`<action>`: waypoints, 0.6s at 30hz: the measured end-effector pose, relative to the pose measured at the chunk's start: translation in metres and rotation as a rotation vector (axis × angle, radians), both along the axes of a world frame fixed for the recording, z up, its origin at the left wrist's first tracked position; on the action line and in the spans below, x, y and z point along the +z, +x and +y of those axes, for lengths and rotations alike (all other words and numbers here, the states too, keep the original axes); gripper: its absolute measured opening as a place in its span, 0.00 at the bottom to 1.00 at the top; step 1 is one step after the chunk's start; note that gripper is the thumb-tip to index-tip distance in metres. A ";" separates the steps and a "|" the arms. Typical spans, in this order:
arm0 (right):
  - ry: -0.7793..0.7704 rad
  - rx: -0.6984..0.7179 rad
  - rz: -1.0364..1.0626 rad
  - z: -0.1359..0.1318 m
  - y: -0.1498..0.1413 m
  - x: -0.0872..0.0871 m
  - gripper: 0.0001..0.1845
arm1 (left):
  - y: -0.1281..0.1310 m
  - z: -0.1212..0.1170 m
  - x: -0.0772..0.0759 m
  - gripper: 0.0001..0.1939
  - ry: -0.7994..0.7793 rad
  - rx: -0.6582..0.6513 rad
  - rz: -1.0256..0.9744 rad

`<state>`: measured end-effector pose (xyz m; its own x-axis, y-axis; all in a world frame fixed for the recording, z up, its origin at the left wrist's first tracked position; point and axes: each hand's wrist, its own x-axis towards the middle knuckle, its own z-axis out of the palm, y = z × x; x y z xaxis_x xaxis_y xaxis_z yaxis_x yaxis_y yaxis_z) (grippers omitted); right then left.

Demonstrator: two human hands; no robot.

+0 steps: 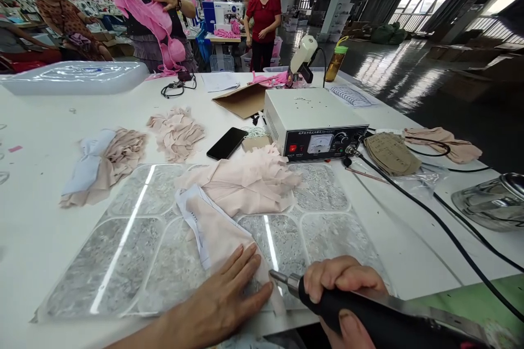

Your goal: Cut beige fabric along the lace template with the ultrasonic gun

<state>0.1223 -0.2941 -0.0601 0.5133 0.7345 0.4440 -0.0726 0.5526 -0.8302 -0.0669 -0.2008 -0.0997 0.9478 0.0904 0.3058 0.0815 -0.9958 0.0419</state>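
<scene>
My left hand [229, 289] lies flat with fingers stretched, pressing a beige fabric piece [221, 229] onto the grey marbled mat [114, 256]. Under part of that fabric shows a white paper pattern [196, 202] with markings. My right hand [344, 283] is wrapped round the black handle of a handheld ultrasonic welder [364, 311]. Its metal tip points left, close to the fabric's right edge beside my left thumb; whether it touches cannot be made out. Just beyond, a heap of beige fabric pieces [249, 180] rests on the mat.
A control box [319, 120] with a dial stands behind, its black cable [409, 196] running along the right. A phone [226, 143], fabric piles [176, 133], a glass jar [489, 202] and a bottle [336, 60] are around. Across the table a person holds pink bras [147, 11].
</scene>
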 end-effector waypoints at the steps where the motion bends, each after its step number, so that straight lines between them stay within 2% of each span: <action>1: -0.004 0.002 0.001 0.001 0.000 0.000 0.04 | 0.000 0.000 0.001 0.17 0.006 0.002 0.005; 7: -0.025 0.012 -0.019 0.000 0.000 -0.003 0.03 | 0.000 0.001 0.005 0.17 0.012 -0.009 0.021; 18: -0.007 0.036 -0.008 0.003 0.002 -0.004 0.02 | -0.001 0.001 -0.002 0.19 -0.006 0.008 -0.026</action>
<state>0.1242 -0.2906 -0.0644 0.4829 0.7556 0.4426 -0.0860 0.5439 -0.8347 -0.0678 -0.1994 -0.1021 0.9386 0.0999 0.3302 0.0884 -0.9948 0.0498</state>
